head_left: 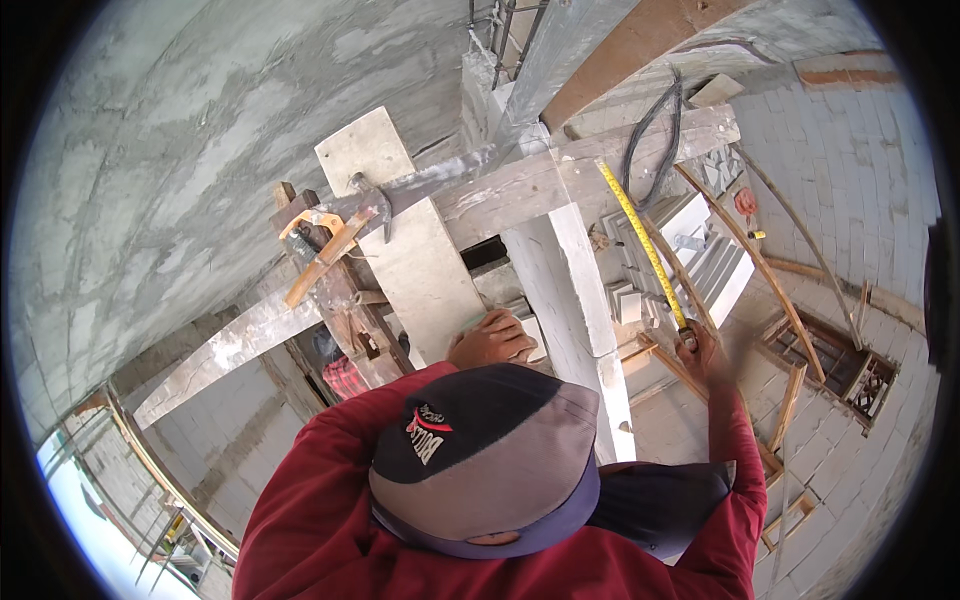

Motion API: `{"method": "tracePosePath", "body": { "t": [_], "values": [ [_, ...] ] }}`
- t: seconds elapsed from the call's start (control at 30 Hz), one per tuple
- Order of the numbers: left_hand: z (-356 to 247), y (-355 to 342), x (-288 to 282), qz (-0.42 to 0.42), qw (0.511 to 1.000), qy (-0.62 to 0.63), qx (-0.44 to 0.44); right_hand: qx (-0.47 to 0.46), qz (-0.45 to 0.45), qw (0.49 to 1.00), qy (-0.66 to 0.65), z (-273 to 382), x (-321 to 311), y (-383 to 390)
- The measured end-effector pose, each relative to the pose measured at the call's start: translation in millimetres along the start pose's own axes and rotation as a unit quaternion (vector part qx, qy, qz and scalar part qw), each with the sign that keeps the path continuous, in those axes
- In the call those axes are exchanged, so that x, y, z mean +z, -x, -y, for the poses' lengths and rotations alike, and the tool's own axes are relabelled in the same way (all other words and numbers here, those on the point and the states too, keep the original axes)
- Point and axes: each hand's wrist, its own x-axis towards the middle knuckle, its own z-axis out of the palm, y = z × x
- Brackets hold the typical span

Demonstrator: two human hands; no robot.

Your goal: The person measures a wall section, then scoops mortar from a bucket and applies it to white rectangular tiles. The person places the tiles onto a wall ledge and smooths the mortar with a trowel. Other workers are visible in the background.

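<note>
Neither my left hand nor my right hand is identifiable. Close below the camera, a person in red sleeves (300,500) and a dark-and-grey cap (500,470) reaches forward. That person's left hand (495,338) rests by the lower edge of a pale board (420,280), with fingers bent. Their right hand (700,355) grips a tape measure (687,336), whose yellow blade (640,230) extends up toward a weathered plank (520,190). A hammer (372,200), a wooden stick (320,270) and an orange-handled tool (315,220) lie at upper left.
Rough concrete (180,150) fills the left side. Timber struts (760,260), stacked pale slabs (715,265), a looped dark cable (645,130) and wooden frames (820,360) are at right. A pale vertical block (560,300) stands centrally. Sky (70,490) shows at lower left.
</note>
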Motion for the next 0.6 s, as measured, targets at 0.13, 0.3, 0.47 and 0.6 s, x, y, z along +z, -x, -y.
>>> {"method": "tracePosePath", "body": {
  "t": [0.13,0.3,0.47,0.6],
  "values": [
    [0.0,-2.5,-4.3,0.0,1.0,-0.009,0.022,-0.002,0.009,1.0,0.004,-5.3,2.1,-3.8],
    [0.0,-2.8,-5.3,0.002,1.0,-0.009,0.015,-0.003,0.004,1.0,-0.01,-2.0,0.3,-1.6],
    [2.9,0.1,-0.4,0.005,1.0,0.0,0.008,0.018,0.009,1.0,-0.018,-0.3,-2.1,0.6],
    [4.1,1.2,-0.1,0.019,1.0,0.003,-0.012,0.015,0.001,1.0,0.025,0.9,-2.5,2.0]
  ]
}}
